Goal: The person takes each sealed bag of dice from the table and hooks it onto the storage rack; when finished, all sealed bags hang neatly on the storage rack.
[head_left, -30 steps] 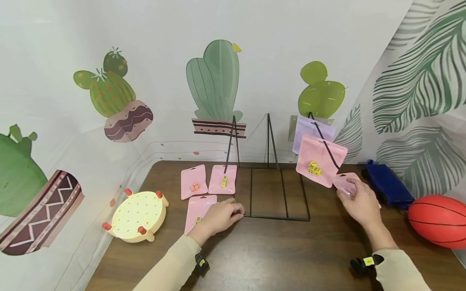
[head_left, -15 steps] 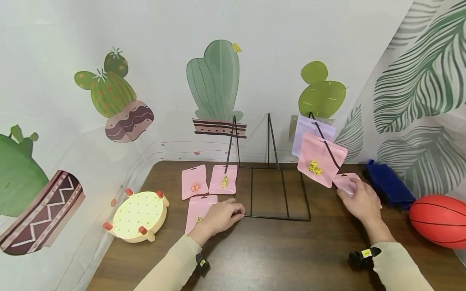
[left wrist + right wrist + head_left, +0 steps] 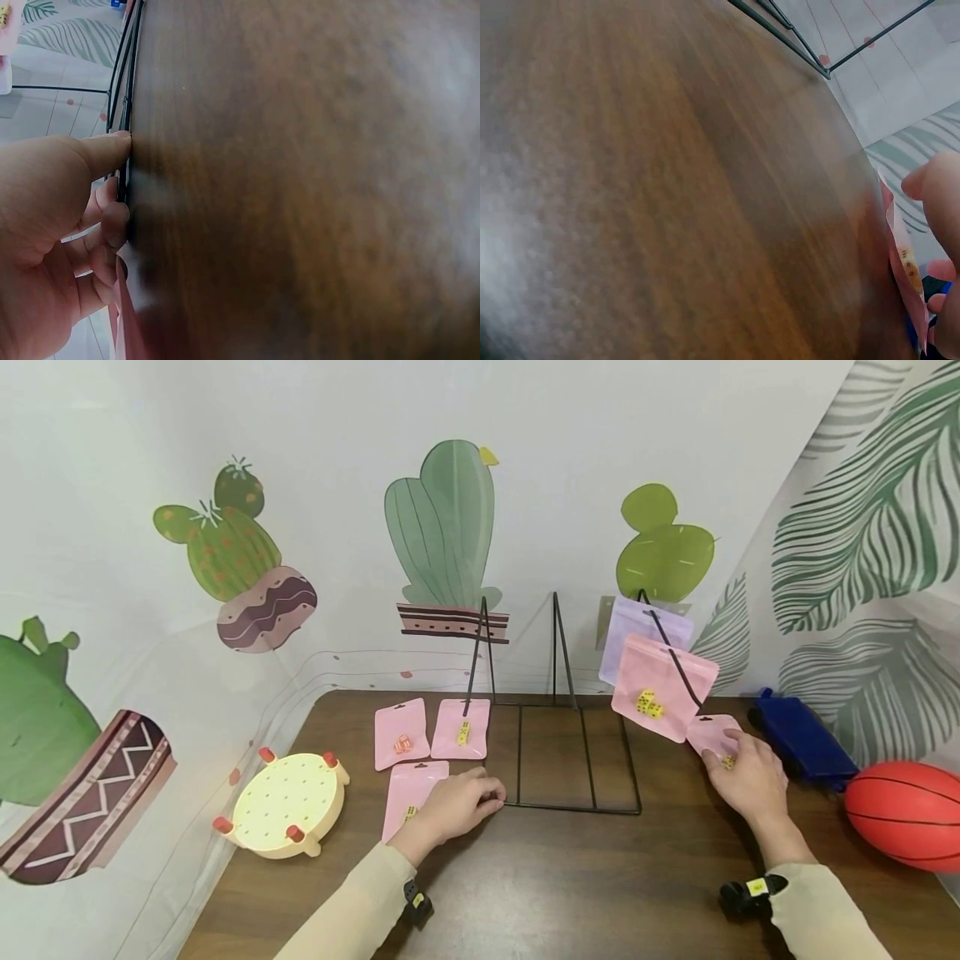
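My left hand (image 3: 459, 806) pinches the front left corner of a black wire rack (image 3: 570, 810) between thumb and fingers; the left wrist view shows the thumb (image 3: 105, 154) on the wire. On the rack's right arm hang a purple bag (image 3: 618, 631) and, before it, a pink bag with yellow dice (image 3: 663, 681). My right hand (image 3: 752, 777) hovers over or touches a flat pink bag (image 3: 705, 735) on the table, partly hiding it. Yellow dice (image 3: 729, 761) show beside its fingers. In the right wrist view, the thumb (image 3: 930, 180) stands apart from this bag.
Three pink bags lie at the left: one with orange dice (image 3: 397, 727), one under a rack arm (image 3: 450, 735), one partly behind my left hand (image 3: 401, 785). A yellow pegged disc (image 3: 285, 802) stands far left. A blue pouch (image 3: 806, 743) and red ball (image 3: 907, 814) sit right.
My right hand has shifted slightly right and down over the flat pink bag, and its yellow dice have come into sight. The left hand keeps its place on the rack.
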